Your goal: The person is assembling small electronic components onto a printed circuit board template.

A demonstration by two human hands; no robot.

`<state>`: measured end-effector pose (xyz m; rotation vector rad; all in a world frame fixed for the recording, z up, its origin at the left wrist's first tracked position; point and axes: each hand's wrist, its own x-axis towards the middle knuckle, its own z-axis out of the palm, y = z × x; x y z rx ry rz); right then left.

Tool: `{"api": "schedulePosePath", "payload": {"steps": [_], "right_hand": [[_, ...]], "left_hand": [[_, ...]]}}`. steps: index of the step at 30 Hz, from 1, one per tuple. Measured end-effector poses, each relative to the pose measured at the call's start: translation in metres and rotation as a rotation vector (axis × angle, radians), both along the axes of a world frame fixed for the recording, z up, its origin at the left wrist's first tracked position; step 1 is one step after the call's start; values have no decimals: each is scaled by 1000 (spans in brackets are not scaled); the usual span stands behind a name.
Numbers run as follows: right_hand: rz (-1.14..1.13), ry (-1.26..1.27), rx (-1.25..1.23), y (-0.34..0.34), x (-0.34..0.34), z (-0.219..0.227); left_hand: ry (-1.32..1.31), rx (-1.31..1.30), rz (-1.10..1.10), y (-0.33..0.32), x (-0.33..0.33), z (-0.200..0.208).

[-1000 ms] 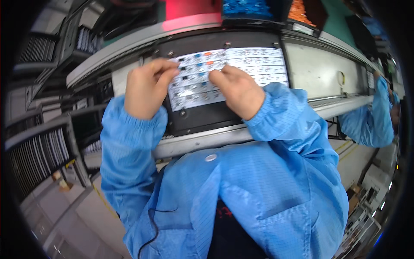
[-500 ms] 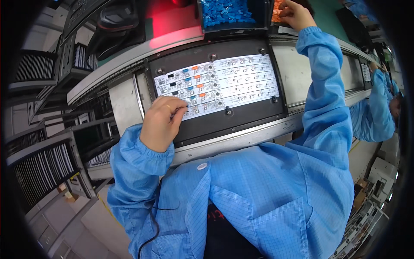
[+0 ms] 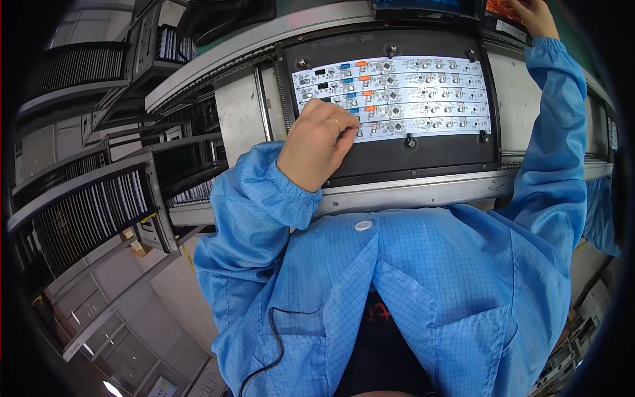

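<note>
A panel of several long white circuit boards [image 3: 430,100] lies in a black carrier frame [image 3: 410,161] in front of me. Black, blue and orange parts stand in columns toward its left side. My left hand [image 3: 317,144], with a ring on one finger, rests over the lower left of the boards. Its thumb and fingers are pinched together, and whatever they hold is hidden. At the upper right my right hand [image 3: 537,18] reaches into a bin of orange parts [image 3: 504,8]. Its visible fingers are apart, with some tips cut off by the picture's upper edge.
Metal conveyor rails [image 3: 423,188] run along both sides of the carrier. A dark bin with blue parts [image 3: 430,5] stands beyond the far rail. Slotted racks [image 3: 89,218] fill the left side. Another person's blue sleeve [image 3: 600,215] shows at the far right.
My view has shifted, so the carrier and both hands appear farther right and higher. My left hand remains pinched over the lower left boards; my right is still at the orange parts.
</note>
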<state>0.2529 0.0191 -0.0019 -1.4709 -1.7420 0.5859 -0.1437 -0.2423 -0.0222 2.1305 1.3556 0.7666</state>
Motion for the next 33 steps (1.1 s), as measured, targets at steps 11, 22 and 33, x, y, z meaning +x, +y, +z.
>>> {"api": "schedulePosePath", "payload": {"steps": [11,22,33], "right_hand": [[133,213,25,-97,-49,54],[471,224,-63,-205,-131,16],[576,-77,49,-228,-193,-21]], "left_hand": [[51,59,-15,2,2,-3],[142,128,-48,-4,6,-2],[-65,153,176,-13,-20,6]]}}
